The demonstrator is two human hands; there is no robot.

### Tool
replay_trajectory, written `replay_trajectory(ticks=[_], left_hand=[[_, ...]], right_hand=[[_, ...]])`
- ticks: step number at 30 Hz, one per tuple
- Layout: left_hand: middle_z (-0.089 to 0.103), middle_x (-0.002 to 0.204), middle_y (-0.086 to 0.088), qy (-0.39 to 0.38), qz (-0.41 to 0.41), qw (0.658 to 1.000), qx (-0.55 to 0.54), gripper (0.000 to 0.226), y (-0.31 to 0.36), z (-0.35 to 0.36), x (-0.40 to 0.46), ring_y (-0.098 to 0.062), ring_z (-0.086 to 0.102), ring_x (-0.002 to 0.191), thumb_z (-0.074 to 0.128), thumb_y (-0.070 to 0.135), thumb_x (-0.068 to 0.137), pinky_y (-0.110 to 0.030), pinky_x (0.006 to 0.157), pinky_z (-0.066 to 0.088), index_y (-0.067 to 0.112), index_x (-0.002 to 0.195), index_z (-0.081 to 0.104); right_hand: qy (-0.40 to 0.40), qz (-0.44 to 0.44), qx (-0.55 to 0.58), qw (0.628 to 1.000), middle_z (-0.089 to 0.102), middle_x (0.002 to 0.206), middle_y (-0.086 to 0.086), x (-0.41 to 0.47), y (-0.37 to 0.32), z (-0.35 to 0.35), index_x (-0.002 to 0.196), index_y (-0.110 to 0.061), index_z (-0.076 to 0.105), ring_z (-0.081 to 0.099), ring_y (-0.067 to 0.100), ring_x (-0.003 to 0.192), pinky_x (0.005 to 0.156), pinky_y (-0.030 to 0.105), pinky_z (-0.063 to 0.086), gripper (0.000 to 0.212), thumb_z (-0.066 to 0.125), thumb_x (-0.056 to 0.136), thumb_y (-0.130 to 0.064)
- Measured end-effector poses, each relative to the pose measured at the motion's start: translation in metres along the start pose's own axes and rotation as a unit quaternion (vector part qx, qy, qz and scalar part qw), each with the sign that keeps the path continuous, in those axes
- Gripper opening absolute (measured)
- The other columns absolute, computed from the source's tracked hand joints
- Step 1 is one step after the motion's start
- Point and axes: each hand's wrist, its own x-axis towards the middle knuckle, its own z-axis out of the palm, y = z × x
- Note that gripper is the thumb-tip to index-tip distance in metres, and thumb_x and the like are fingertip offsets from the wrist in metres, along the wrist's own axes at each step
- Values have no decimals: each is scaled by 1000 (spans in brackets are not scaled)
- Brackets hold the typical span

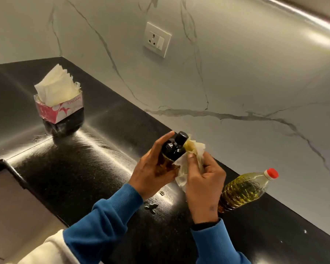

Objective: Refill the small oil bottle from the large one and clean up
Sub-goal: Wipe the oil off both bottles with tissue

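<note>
While the small dark oil bottle [172, 150] is held up off the table [95, 164], its black cap [181, 137] is on and its long axis tilts up and away toward the wall, cap end farthest from the person. The left hand [154, 168] grips the bottle's lower body from the left, fingers curled round it with the forefinger lying straighter along its side. The right hand [203, 180] pinches a crumpled, oil-stained tissue [191, 159] against the bottle's right side and shoulder, so the tissue lies between that hand and the glass. The wiping seems to run along the bottle's length, and the right hand is the one placed to do it, while the left only steadies.

Just right of the hands, the large clear oil bottle [245, 188] lies slanted in view on the table, red cap [272, 173] on and pointing toward the wall, partly full of yellow oil. Near the wrists, a few small oil drops [151, 206] shine on the dark table, likely still to be wiped. Well apart to the left stands a pink-and-white tissue box [59, 105] with tissues sticking up. A white wall socket [157, 40] sits in the marble-patterned wall above.
</note>
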Motion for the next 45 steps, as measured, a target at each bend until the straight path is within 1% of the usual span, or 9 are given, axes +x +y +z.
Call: replay_trajectory(ticks=[6, 12, 17, 19, 27, 30, 36, 41, 45], left_hand=[[69, 107, 2, -22, 19, 999, -16, 78, 20, 2, -4, -20, 70, 77, 78, 30, 79, -48, 68, 62, 35, 146, 39], [69, 117, 3, -20, 29, 999, -28, 67, 28, 2, -11, -23, 72, 98, 69, 37, 86, -50, 82, 61, 39, 146, 39], [67, 114, 12, -1, 8, 1000, 9, 48, 42, -6, -20, -5, 65, 98, 44, 53, 87, -43, 87, 58, 44, 134, 40], [71, 109, 3, -1, -10, 999, -47, 49, 46, -11, -19, -16, 69, 96, 48, 56, 85, -49, 86, 58, 43, 133, 44], [67, 123, 4, -7, 7, 993, -116, 75, 46, -21, -20, -24, 72, 101, 81, 18, 76, -50, 88, 61, 33, 140, 45], [63, 126, 2, -27, 9, 993, -113, 81, 46, -20, -20, -27, 69, 106, 82, 3, 75, -52, 89, 60, 28, 142, 44], [59, 131, 15, -99, 32, 991, -89, 83, 52, -17, -24, -18, 63, 119, 84, -3, 75, -27, 92, 56, 26, 141, 42], [62, 128, 6, -118, 31, 990, -69, 92, 55, -14, -25, -24, 67, 112, 85, 4, 75, -41, 90, 60, 29, 145, 31], [63, 123, 5, -121, 30, 991, -41, 85, 55, -9, -26, -24, 69, 107, 84, 16, 75, -47, 88, 60, 23, 136, 25]], right_hand=[[2, -174, -175, 969, 62, 113, -4, -13, -11, -16, 116, -8, 71, 60, 8, 105, 92, 12, 49, 24, 64, 92, -7], [5, -299, -287, 910, 64, 104, 2, -21, -32, -14, 105, -7, 73, 56, 18, 99, 86, 17, 46, 22, 66, 86, -13], [-42, -338, -330, 880, 67, 104, 3, -23, -46, -1, 108, -9, 74, 57, 20, 100, 86, 21, 46, 29, 56, 90, -24], [-41, -341, -328, 880, 66, 104, 4, -25, -47, 1, 108, -8, 74, 57, 20, 100, 86, 23, 49, 27, 59, 90, -21], [15, -234, -213, 948, 62, 96, 2, -27, -41, -9, 80, -4, 69, 57, 8, 80, 70, 5, 43, 12, 61, 88, -8], [4, -183, -158, 970, 56, 78, -6, -19, -40, -15, 65, -16, 56, 47, -3, 62, 57, 4, 36, 32, 66, 87, 5], [-81, -20, 36, 996, 51, 63, 21, -5, -41, -38, 66, 5, 58, 40, 32, 58, 52, 41, 36, 31, 61, 94, -7], [-140, 60, 141, 978, 70, 75, 17, 6, -56, -58, 75, -6, 75, 66, 23, 69, 62, 27, 54, 29, 54, 95, -1], [-183, 55, 94, 977, 72, 83, 20, 21, -59, -70, 76, -13, 78, 68, 32, 80, 78, 46, 54, 30, 56, 95, -3]])
